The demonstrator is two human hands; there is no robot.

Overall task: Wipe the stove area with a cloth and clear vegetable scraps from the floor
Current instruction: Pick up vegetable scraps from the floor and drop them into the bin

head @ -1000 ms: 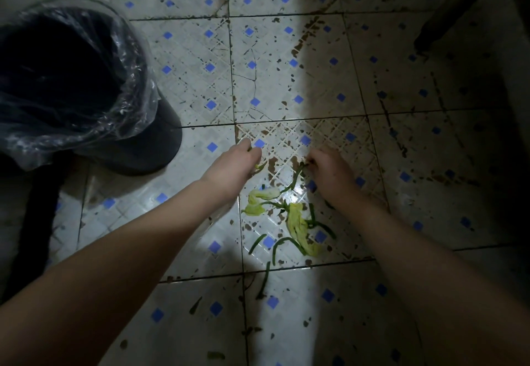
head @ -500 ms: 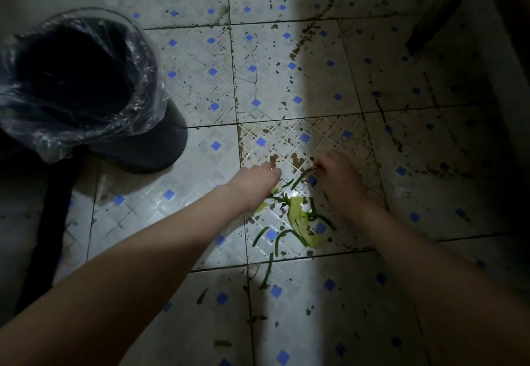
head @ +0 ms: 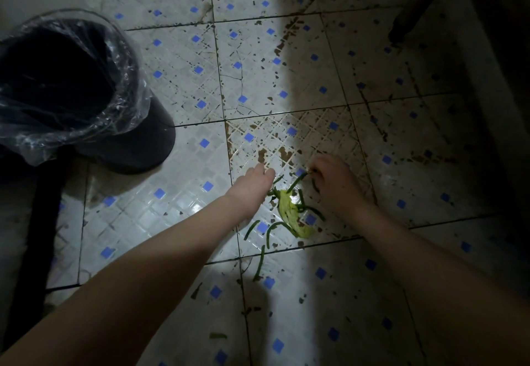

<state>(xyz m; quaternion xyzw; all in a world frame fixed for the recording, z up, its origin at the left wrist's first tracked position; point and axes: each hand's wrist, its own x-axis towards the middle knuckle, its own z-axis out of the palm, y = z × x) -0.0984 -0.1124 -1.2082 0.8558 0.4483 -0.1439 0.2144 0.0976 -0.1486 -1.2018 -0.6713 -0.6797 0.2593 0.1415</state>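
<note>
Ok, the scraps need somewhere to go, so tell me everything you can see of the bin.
The bin is a dark, round plastic-looking tub standing upright on the tiled floor, up and left of the vegetable scraps. A clear, crinkled bag liner is folded over its rim and hangs down outside. Its inside is too dark to show contents. Neither the left hand nor the right hand touches it.

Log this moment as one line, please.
phase: floor pickup | left hand: at vegetable scraps, grip unclear | right hand: pinching green stem | floor tiles: scraps lying loose | lined trash bin: upright, left of hands
</note>
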